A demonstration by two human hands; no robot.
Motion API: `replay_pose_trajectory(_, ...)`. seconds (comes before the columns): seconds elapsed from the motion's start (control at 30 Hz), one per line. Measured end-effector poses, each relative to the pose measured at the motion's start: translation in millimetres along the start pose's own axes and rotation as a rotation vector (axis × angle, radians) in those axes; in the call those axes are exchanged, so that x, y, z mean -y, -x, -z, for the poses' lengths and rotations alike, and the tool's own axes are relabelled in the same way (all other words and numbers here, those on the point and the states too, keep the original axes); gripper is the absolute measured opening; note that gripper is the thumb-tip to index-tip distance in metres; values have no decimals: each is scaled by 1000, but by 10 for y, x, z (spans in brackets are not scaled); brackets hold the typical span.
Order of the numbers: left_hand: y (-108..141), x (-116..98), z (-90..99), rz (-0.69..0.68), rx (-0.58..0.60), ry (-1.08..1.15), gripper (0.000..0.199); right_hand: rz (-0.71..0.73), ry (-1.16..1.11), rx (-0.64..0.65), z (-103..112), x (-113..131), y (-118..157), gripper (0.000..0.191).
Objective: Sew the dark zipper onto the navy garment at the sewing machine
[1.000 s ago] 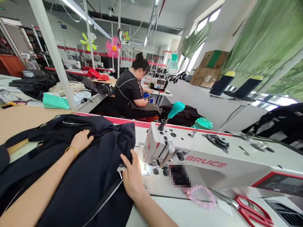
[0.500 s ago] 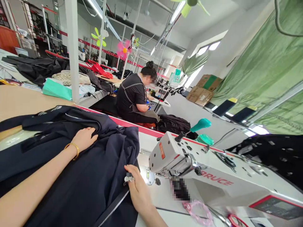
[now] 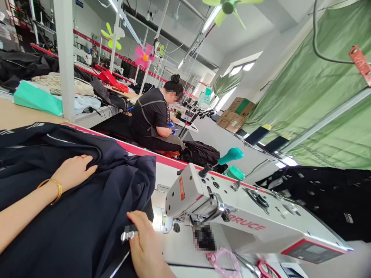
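A navy garment [image 3: 78, 227] lies bunched over the left part of the sewing table. My left hand [image 3: 74, 172], with a gold bangle at its wrist, rests on it, fingers curled into a fold near the collar side. Beside the sewing machine [image 3: 232, 212], my right hand [image 3: 146, 241] pinches the garment's edge. A small silver metal piece [image 3: 128, 235] shows at its thumb and finger; its exact kind is unclear. Pale zip teeth [image 3: 120, 264] run down from there. The needle plate [image 3: 165, 222] is just right of my right hand, apart from it.
A pink ring-shaped band [image 3: 224, 262] and red-handled scissors [image 3: 266, 269] lie under the machine arm. A turquoise spoon-shaped object [image 3: 232, 155] stands behind the machine. Across the table's red edge sits a co-worker [image 3: 152, 112]. A white post [image 3: 64, 58] rises at left.
My view has turned right, so most things sit further left in the picture. Relative to the machine, my right hand and the garment edge have shifted slightly left and toward me.
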State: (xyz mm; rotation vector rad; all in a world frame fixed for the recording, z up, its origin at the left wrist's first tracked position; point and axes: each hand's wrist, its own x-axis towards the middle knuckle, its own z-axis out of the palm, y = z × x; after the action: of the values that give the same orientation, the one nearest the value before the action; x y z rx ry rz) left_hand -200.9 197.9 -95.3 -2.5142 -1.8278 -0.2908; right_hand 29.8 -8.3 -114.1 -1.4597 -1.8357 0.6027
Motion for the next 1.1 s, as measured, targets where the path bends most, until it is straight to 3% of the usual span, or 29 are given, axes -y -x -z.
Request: replay_pose_trajectory(1.1, -14, 25, -47, 12, -7, 76, 33, -118, -2, 71, 31, 68, -55, 56)
